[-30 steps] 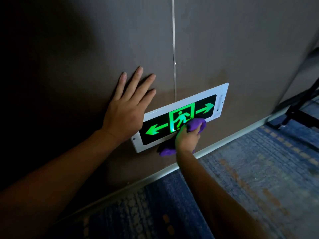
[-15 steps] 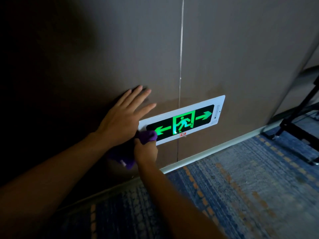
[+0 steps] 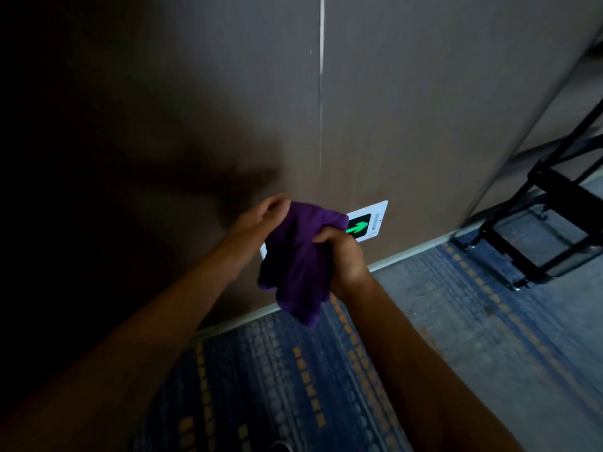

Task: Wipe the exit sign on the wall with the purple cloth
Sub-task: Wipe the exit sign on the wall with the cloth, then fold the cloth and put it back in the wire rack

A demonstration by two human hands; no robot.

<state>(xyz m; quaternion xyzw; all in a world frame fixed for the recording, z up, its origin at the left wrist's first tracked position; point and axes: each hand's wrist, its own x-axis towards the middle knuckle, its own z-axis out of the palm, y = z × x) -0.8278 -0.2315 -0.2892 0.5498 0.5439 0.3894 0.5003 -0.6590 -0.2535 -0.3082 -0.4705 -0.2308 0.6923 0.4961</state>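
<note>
The exit sign [image 3: 375,223], a white-framed panel with a lit green arrow, is mounted low on the brown wall; only its right end shows, the rest is hidden behind the cloth and my hands. The purple cloth [image 3: 300,265] hangs bunched in front of the sign, away from the wall. My right hand [image 3: 342,252] grips its right side in a fist. My left hand [image 3: 261,220] holds its upper left edge with curled fingers.
A pale skirting strip [image 3: 408,252] runs along the foot of the wall. Blue patterned carpet [image 3: 456,337] covers the floor. A black metal trolley frame [image 3: 535,243] on castors stands at the right, near the wall corner.
My left hand has come off the wall and taken hold of the cloth. My right hand has pulled the cloth off the sign's left end. The view has drawn back from the sign.
</note>
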